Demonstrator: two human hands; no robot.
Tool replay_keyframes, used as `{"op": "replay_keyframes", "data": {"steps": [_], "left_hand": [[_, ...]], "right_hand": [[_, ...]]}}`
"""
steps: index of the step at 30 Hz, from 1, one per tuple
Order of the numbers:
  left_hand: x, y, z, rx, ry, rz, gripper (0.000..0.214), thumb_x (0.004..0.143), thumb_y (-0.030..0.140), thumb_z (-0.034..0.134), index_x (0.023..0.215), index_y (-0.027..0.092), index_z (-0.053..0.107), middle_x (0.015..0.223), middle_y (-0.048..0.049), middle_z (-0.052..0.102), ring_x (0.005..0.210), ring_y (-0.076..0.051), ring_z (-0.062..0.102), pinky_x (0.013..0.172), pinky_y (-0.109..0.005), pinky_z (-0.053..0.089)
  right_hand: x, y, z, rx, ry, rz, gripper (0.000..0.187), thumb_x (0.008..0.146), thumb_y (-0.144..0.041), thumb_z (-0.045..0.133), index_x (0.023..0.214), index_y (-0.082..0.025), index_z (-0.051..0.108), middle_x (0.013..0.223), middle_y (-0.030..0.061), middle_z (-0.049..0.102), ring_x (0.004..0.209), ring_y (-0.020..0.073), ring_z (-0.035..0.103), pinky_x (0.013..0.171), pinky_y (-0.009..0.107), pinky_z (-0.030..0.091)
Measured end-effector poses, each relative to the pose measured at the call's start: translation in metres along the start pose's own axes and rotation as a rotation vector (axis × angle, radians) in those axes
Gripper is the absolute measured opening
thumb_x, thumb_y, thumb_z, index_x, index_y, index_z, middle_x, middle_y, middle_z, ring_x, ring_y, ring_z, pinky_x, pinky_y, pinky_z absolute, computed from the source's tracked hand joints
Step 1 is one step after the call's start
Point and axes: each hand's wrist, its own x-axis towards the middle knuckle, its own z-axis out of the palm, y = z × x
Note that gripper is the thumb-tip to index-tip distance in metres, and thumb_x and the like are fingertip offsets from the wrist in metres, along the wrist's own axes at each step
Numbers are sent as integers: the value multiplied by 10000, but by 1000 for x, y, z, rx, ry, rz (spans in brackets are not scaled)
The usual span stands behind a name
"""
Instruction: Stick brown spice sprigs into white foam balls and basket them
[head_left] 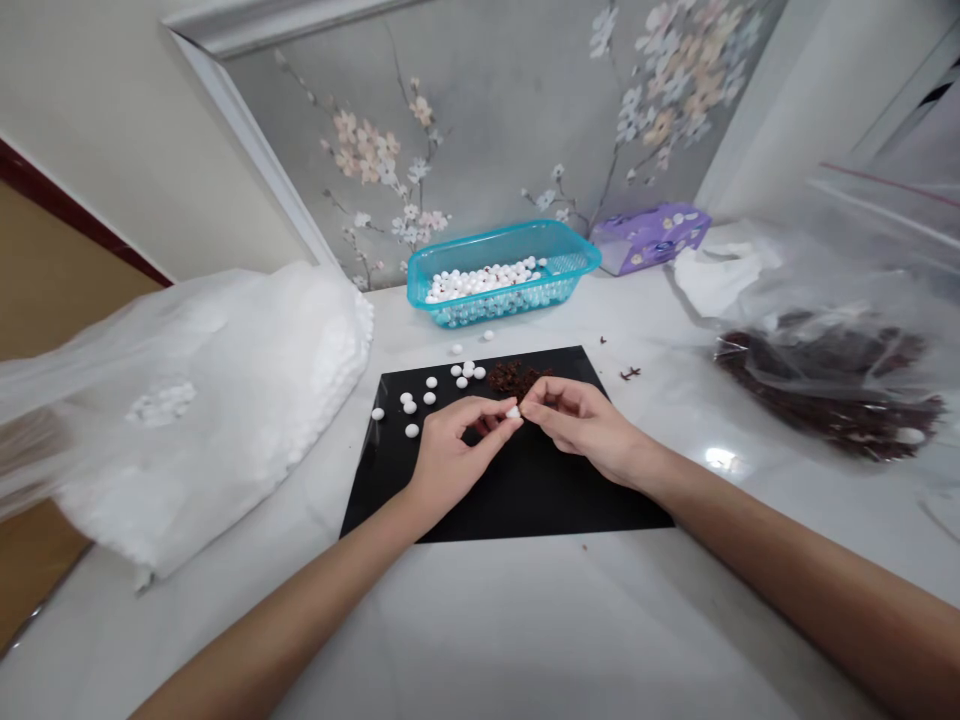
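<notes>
My left hand [461, 445] pinches a small white ball [513, 412] between thumb and fingertips, above a black board [510, 490]. Close against the ball, my right hand [581, 422] has its thumb and fingers pressed together; whatever they hold is too small to make out. Just behind the hands lies a pile of small dark brown pieces [511, 377], partly covered by my right fingers. Several loose white balls [430, 398] rest on the board to the left of the pile.
A turquoise basket [504, 305] of white balls stands at the back, beside a purple tissue pack [656, 238]. On the left bulges a clear bag of white balls [225, 390]. A plastic bag of brown pieces [832, 385] lies at right. Brown bits [630, 374] are scattered on the table.
</notes>
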Motion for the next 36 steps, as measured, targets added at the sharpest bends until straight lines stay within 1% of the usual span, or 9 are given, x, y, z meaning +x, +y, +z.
{"op": "replay_keyframes", "data": {"steps": [5, 11, 13, 16, 18, 23, 28, 32, 36], "left_hand": [[-1, -1, 0, -10, 0, -27, 137, 754, 253, 650, 856, 171, 688, 722, 1, 669, 595, -72, 572, 579, -189, 487], [-2, -2, 0, 53, -27, -55, 142, 786, 271, 602, 864, 167, 658, 758, -10, 676, 604, -87, 589, 579, -201, 500], [-1, -4, -5, 191, -8, 37, 150, 814, 259, 562, 910, 172, 638, 802, -16, 677, 647, -98, 595, 621, -217, 499], [0, -8, -18, 507, 23, 283, 139, 808, 219, 559, 919, 178, 634, 719, -6, 649, 676, -122, 559, 665, -250, 473], [1, -10, -26, 639, 14, 356, 117, 793, 210, 572, 883, 178, 639, 677, -5, 624, 677, -137, 523, 658, -261, 456], [2, -15, -29, 706, -72, 302, 120, 797, 232, 564, 867, 181, 647, 805, -30, 636, 758, -156, 513, 673, -267, 451], [2, -20, -27, 708, -101, 294, 190, 815, 225, 546, 964, 206, 663, 839, -23, 627, 745, -136, 529, 695, -262, 453], [-4, -16, -32, 771, -74, 272, 271, 806, 263, 554, 1062, 215, 628, 864, -24, 629, 772, -151, 552, 690, -269, 461], [-13, -13, -38, 830, -7, 137, 205, 797, 266, 536, 972, 205, 624, 887, -31, 626, 844, -177, 581, 705, -276, 471]], "right_hand": [[0, -1, 1, -16, 8, -5, 373, 665, -491, 677, 663, -169, 489, 490, -101, 319, 391, 16, 201, 369, 200, 112], [3, 2, 0, -125, 55, -49, 290, 704, -427, 639, 673, -171, 506, 550, -72, 390, 425, 33, 257, 389, 210, 173], [5, 3, -2, -200, 134, -82, 234, 725, -383, 610, 696, -168, 521, 586, -56, 417, 460, 47, 308, 417, 213, 230], [7, 6, -4, -386, 274, -130, 140, 724, -292, 586, 766, -162, 553, 592, -54, 403, 491, 69, 363, 467, 224, 302], [8, 9, -5, -513, 290, -148, 132, 715, -256, 579, 807, -162, 568, 590, -59, 386, 474, 72, 357, 468, 230, 315], [9, 16, -5, -726, 234, -235, 141, 712, -199, 564, 847, -168, 590, 681, -29, 459, 467, 68, 364, 468, 234, 345], [9, 16, -6, -778, 240, -256, 98, 747, -161, 531, 808, -175, 606, 696, -11, 554, 490, 81, 405, 507, 238, 366], [7, 14, -5, -799, 239, -279, 93, 753, -144, 526, 753, -180, 612, 720, -2, 570, 517, 89, 419, 529, 244, 367], [6, 14, -4, -824, 236, -276, 92, 766, -160, 523, 748, -181, 610, 737, 13, 550, 546, 103, 428, 541, 258, 370]]}}
